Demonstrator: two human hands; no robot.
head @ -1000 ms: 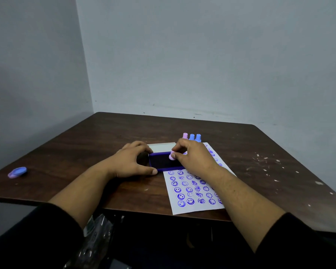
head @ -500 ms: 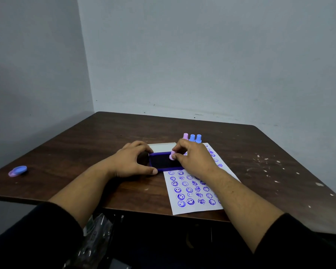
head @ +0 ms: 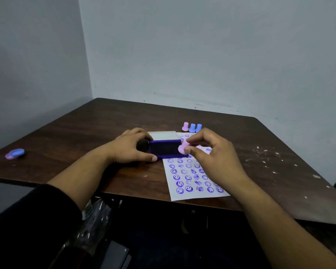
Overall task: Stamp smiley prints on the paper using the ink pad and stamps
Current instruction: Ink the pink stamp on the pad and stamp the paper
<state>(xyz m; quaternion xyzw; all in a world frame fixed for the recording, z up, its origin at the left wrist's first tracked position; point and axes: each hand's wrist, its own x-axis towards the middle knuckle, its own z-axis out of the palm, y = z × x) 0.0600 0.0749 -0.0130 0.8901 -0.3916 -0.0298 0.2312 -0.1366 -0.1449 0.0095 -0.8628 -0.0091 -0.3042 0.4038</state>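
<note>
Nearest: paper (head: 194, 193) at the table (head: 85, 133) front edge, lower rows full of purple smiley prints, some smudged. Right hand (head: 215, 154) above its upper part, fingers pinched on a pink stamp (head: 183, 148), tilted, face toward the ink pad (head: 164, 149), at the pad's right edge; contact unclear. Left hand (head: 131, 147) curled around the pad's left end, bracing it; pad open, lid up behind.

Step, by my read: inking done or nearly, next print goes on the paper. Do it well: bring stamp upright, set face flat on a free spot, press straight down, lift straight, no twist, or it smears like the blotchy ones. Keep pad pinned.

Far: three spare stamps (head: 192, 127) beyond the paper. Far left, a small pink-blue cap (head: 15, 153).
</note>
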